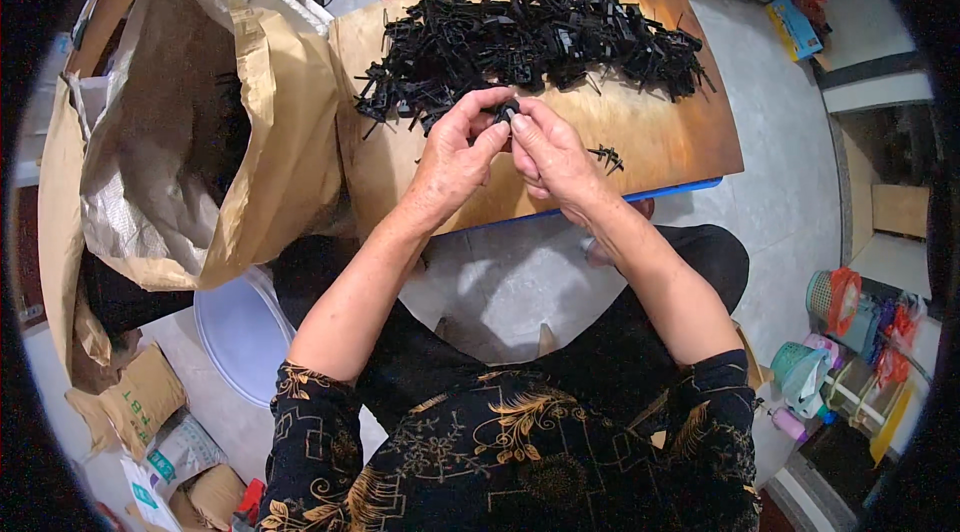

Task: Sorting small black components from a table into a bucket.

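Note:
Above the near half of a wooden board (660, 137), my two hands meet at a small black plastic part (507, 112). My left hand (462, 147) pinches it between thumb and fingertips. From the other side my right hand (552, 147) grips the same part, its lower fingers curled in. Much of the part is hidden by my fingers. Beyond my hands, a long heap of black plastic parts (530, 37) with thin sprue-like sticks covers the far side of the board. A small loose black piece (607, 158) lies right of my right hand.
A large open brown paper sack (290, 132) stands left of the board, with dark contents inside. Below it sits a pale round tub (240, 332). Filled bags (145, 397) lie at the lower left. Shelves with baskets (800, 372) line the right side. My knees flank the board's near edge.

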A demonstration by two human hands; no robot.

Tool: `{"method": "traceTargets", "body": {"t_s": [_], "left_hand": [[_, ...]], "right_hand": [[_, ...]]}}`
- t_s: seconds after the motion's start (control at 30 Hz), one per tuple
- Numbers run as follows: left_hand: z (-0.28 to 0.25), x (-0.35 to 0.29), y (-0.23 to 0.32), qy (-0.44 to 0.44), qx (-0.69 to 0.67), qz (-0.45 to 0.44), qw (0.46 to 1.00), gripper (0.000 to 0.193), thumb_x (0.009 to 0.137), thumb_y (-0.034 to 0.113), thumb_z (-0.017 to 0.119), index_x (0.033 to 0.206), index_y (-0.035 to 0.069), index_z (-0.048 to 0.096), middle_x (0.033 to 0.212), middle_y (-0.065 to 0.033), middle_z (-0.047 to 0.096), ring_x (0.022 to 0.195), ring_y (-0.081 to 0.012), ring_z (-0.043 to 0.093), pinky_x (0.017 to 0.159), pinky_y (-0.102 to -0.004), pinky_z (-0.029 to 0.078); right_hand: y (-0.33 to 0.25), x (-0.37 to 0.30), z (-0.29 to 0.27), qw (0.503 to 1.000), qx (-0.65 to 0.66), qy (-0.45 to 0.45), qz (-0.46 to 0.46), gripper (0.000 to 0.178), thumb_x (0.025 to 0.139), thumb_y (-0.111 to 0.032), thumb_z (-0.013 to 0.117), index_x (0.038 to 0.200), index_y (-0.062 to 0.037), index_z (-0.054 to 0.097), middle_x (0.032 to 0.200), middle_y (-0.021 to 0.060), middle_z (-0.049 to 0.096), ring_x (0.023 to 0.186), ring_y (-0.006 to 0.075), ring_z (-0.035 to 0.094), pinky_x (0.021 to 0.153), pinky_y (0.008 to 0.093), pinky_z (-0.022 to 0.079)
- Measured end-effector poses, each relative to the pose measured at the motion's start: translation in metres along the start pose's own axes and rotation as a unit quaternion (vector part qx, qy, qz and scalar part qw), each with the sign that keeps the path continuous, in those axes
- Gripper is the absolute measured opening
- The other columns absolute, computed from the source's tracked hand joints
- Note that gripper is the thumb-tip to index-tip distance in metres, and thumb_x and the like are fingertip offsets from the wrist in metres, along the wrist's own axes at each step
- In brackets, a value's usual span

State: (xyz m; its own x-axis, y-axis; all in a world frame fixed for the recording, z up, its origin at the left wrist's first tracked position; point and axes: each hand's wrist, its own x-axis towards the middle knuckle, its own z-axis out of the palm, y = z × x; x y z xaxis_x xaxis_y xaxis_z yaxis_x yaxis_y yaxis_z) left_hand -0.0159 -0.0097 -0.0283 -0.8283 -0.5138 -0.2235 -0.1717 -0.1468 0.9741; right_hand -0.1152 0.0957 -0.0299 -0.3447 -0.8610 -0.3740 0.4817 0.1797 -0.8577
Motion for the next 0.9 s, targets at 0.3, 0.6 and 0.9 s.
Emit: {"method": "traceTargets", "body": {"t_s": [0.3,0.6,0.9], "left_hand": [[-0.007,0.003,-0.016,0.068,0.178,0.187,0.964,0.03,0.083,-0.002,0.05,0.113,0.005,0.053,0.088,-0.0041,0.062,0.075,-0.0095,0.058,0.067,-0.0229,0.048],[-0.039,-0.073,0.054,0.097,0.171,0.097,0.976,0.025,0.085,0.002,0.049,0.109,0.005,0.055,0.078,-0.0038,0.059,0.062,-0.008,0.052,0.058,-0.0226,0.044],[-0.191,-0.257,0.017,0.254,0.578,-0.029,0.775,0.024,0.085,0.004,0.046,0.107,0.002,0.054,0.098,-0.0187,0.061,0.089,-0.0335,0.059,0.078,-0.0364,0.046]], "right_hand": [[0.002,0.011,0.003,0.998,-0.02,-0.046,0.038,0.033,0.095,-0.03,0.042,0.124,-0.0164,0.037,0.054,-0.0071,0.033,0.04,0.0026,0.026,0.036,0.0176,0.021],[-0.03,0.057,-0.057,0.899,-0.331,0.197,-0.207,0.04,0.081,-0.026,0.062,0.115,-0.0077,0.049,0.067,-0.0019,0.051,0.056,0.0077,0.045,0.051,0.0227,0.039],[0.004,0.083,-0.089,0.789,-0.459,0.292,-0.285,0.027,0.081,-0.027,0.058,0.095,-0.0041,0.06,0.077,0.0141,0.062,0.069,0.026,0.06,0.063,0.0337,0.046]]}}
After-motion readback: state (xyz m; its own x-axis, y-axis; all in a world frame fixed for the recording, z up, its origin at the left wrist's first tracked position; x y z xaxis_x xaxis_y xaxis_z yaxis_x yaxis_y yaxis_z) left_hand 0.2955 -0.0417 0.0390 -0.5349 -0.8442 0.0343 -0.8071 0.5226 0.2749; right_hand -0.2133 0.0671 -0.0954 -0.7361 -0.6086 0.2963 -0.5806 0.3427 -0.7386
